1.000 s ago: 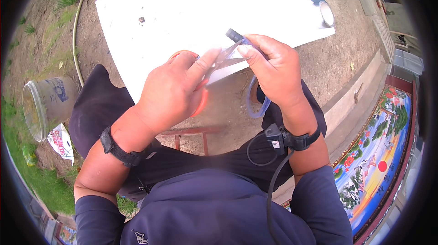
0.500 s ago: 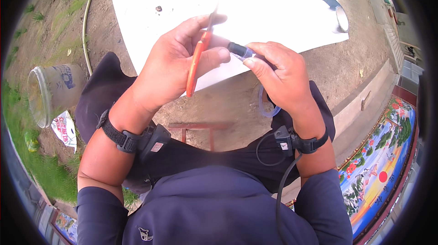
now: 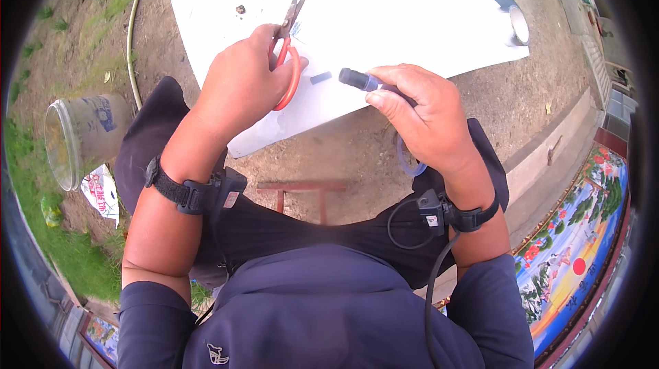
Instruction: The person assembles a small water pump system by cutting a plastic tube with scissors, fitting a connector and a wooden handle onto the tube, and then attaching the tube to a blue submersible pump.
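My left hand point(image 3: 248, 77) is closed on a pair of scissors point(image 3: 290, 70) with orange-red handles. The blades point away from me over a white sheet point(image 3: 384, 12) and stand slightly apart. My right hand point(image 3: 427, 105) pinches a dark cylindrical piece point(image 3: 355, 79) between thumb and fingers, its black end toward the left. A bluish, clear-looking band shows next to my fingertips; the rest is partly hidden in the hand. Between both hands, a small dark grey strip point(image 3: 320, 78) lies on the white sheet.
A tape roll point(image 3: 519, 26) with a dark strip lies at the sheet's right edge. Clear tubing point(image 3: 408, 159) loops below my right hand. A plastic bucket point(image 3: 65, 142) lies at left near a hose point(image 3: 130, 46). A reddish stand point(image 3: 302, 186) is between my legs.
My left hand has moved away from the dark cylindrical piece, turning the scissors so their blades show. The small grey strip is now visible on the sheet. My right hand stays nearly in place.
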The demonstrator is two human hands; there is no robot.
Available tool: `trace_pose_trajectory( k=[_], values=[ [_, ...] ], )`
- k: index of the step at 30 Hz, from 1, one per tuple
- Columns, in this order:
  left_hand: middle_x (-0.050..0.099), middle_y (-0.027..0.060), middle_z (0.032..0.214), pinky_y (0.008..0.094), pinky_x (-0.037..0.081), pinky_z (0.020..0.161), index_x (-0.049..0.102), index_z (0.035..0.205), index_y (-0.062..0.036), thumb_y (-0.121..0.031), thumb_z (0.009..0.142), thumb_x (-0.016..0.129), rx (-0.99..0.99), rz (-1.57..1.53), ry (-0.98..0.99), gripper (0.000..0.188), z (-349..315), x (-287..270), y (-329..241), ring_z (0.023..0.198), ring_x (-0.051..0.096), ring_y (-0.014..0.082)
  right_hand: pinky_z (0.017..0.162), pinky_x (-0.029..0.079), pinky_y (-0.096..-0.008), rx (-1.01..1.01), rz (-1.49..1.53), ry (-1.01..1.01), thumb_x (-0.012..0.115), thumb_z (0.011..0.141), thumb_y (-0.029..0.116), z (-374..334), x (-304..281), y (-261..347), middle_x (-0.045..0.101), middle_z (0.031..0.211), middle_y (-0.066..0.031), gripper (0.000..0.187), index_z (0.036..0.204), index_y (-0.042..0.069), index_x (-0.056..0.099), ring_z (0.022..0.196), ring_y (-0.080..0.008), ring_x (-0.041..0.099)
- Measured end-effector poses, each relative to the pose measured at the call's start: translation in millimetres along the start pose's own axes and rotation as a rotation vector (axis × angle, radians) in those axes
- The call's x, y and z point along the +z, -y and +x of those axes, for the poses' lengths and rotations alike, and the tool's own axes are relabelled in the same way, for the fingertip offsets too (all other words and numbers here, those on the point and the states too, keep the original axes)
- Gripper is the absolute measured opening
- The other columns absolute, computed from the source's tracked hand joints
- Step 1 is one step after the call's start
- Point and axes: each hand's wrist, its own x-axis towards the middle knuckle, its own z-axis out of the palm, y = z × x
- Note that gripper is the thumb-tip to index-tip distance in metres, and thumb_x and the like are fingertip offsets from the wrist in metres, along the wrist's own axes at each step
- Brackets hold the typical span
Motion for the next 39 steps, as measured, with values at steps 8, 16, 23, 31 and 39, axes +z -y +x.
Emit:
trace_pose_trajectory(
  k=[8, 16, 23, 31, 39],
  values=[
    [0.068, 0.0207, 0.095, 0.0458, 0.055, 0.077, 0.061, 0.131, -0.003, -0.023, 0.09, 0.067, 0.063, 0.382, -0.127, 0.047, 5, 5, 17, 0.085, 0.069, 0.0386, 0.061, 0.046, -0.0251, 0.067, 0.142, 0.013, 0.067, 0.095, 0.012, -4, -5, 3, 0.063, 0.081, -0.0031, 0.022, 0.109, -0.005, 0.068, 0.07, -0.009, 0.056],
    [0.068, 0.0216, 0.104, 0.0448, 0.056, 0.08, 0.062, 0.133, -0.0053, -0.022, 0.088, 0.071, 0.106, 0.421, -0.112, 0.049, 1, 2, 15, 0.091, 0.069, 0.0373, 0.058, 0.044, -0.0236, 0.032, 0.132, 0.03, 0.066, 0.098, 0.016, -4, -7, 4, 0.061, 0.08, -0.0023, 0.024, 0.108, -0.005, 0.068, 0.067, -0.0077, 0.054],
    [0.068, 0.019, 0.104, 0.0424, 0.055, 0.081, 0.063, 0.128, -0.0042, -0.019, 0.091, 0.069, 0.211, 0.377, -0.124, 0.04, -3, -4, 16, 0.092, 0.069, 0.0361, 0.077, 0.052, -0.0337, 0.158, 0.145, 0.067, 0.068, 0.092, 0.015, -4, -10, 11, 0.071, 0.091, -0.0153, 0.025, 0.111, -0.001, 0.071, 0.083, -0.0247, 0.068],
    [0.056, 0.0118, 0.081, 0.037, 0.047, 0.065, 0.059, 0.112, -0.0011, -0.033, 0.105, 0.051, 0.671, -0.269, 0.116, 0.033, -26, -12, -11, 0.07, 0.058, 0.0265, 0.073, 0.05, -0.0389, 0.096, 0.099, 0.193, 0.062, 0.094, 0.019, 0, -9, 16, 0.064, 0.085, -0.02, 0.022, 0.101, -0.001, 0.067, 0.079, -0.034, 0.064],
    [0.054, 0.0122, 0.081, 0.0428, 0.044, 0.056, 0.057, 0.105, -0.0044, -0.02, 0.096, 0.063, 0.74, -0.079, 0.059, 0.019, -31, -7, -13, 0.065, 0.057, 0.0342, 0.069, 0.047, -0.0418, 0.095, 0.189, 0.337, 0.061, 0.095, 0.019, 1, -6, 18, 0.06, 0.081, -0.0198, 0.022, 0.099, -0.002, 0.064, 0.075, -0.0377, 0.059]
  ],
)
